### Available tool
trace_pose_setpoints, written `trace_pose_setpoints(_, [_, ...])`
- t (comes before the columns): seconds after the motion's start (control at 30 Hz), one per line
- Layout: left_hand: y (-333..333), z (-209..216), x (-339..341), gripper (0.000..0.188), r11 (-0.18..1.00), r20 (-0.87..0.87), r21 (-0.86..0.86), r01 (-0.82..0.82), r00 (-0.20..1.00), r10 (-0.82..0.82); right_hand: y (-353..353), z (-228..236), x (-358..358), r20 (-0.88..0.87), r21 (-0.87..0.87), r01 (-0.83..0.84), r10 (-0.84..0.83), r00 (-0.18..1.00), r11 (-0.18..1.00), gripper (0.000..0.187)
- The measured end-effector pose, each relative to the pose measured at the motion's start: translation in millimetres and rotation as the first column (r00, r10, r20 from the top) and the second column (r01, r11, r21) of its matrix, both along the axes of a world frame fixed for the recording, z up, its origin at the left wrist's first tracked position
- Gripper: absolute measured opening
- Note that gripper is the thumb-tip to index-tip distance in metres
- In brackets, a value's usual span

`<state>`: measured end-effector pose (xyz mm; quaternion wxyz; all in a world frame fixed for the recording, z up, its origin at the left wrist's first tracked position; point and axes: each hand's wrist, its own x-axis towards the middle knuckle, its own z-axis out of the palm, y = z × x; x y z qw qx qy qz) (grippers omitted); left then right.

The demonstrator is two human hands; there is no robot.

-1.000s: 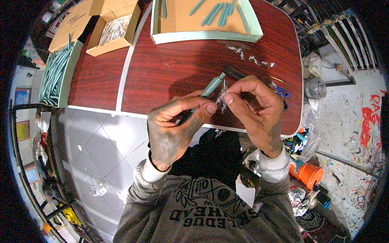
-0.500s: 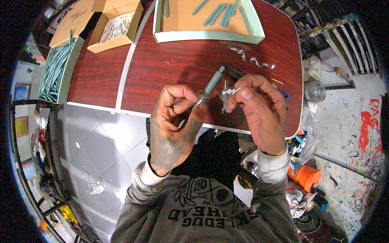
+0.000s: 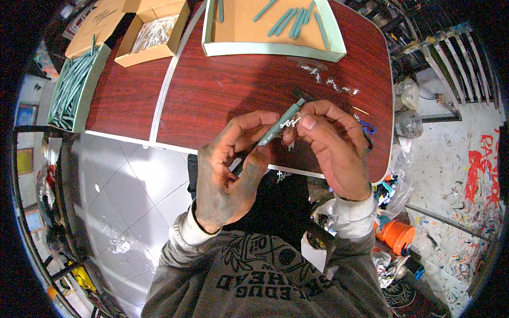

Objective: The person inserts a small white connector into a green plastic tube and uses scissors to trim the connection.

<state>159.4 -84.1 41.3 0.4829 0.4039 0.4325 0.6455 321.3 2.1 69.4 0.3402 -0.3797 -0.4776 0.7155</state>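
Observation:
Slanting up and to the right, a grey-green pen is gripped near its lower end by the fingers and thumb of my left hand. My right hand pinches the edge of a small transfer sticker with white lettering. That sticker lies against the upper part of the pen's barrel, and other small white print shows lower on the barrel. Both hands are raised above the front edge of the dark red tabletop. My fingers hide the lower end of the pen.
At the back stands a shallow tray box of green pens. Left are a box packed with pens and a cardboard box of thin white pieces. White sticker scraps, a thin stick and blue-handled scissors lie right. An orange bucket is below.
The sticker in my right hand has moved left and now meets the pen. The pen has shifted slightly down and to the right, with more of its barrel showing.

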Motion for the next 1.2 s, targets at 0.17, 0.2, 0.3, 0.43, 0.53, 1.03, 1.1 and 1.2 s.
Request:
trace_pose_setpoints(0.17, [0,-1,2,0.027,0.999,-0.001,0.025,-0.04,0.999,0.04,3,-2,1,0.005,0.023,-0.039,0.039,0.999,0.999,0.015])
trace_pose_setpoints(0.2, [0,0,2,0.027,0.999,-0.011,0.005,-0.049,0.999,0.049,3,-3,1,0.012,0.029,-0.046,0.046,0.999,0.999,0.015])
trace_pose_setpoints(0.3, [-1,1,1,0.026,0.998,-0.051,-0.026,-0.055,0.997,0.053,2,-3,2,0.014,0.033,-0.042,0.042,0.999,0.999,0.015])
trace_pose_setpoints(0.43, [-1,1,1,0.024,0.997,-0.102,-0.023,-0.067,0.993,0.064,0,-2,2,-0.007,0.039,-0.036,0.036,0.999,0.999,0.013])
trace_pose_setpoints(0.53, [1,1,2,0.023,0.997,-0.132,-0.017,-0.081,0.988,0.078,-1,-5,0,0.093,0.101,0.017,-0.026,0.995,0.995,0.011])
trace_pose_setpoints(1.03, [0,10,7,0.022,0.985,-0.284,-0.015,-0.172,0.945,0.161,-13,-7,-6,0.169,0.215,0.169,-0.207,0.964,0.962,0.01])
trace_pose_setpoints(1.1, [2,7,6,0.022,0.983,-0.353,0.01,-0.185,0.919,0.176,-11,-9,-8,0.067,0.198,0.207,-0.224,0.972,0.958,0.01])
trace_pose_setpoints(1.2, [3,4,7,0.022,0.982,-0.289,0.023,-0.187,0.939,0.186,-11,-10,-8,-0.107,0.112,0.221,-0.209,0.972,0.969,0.009])
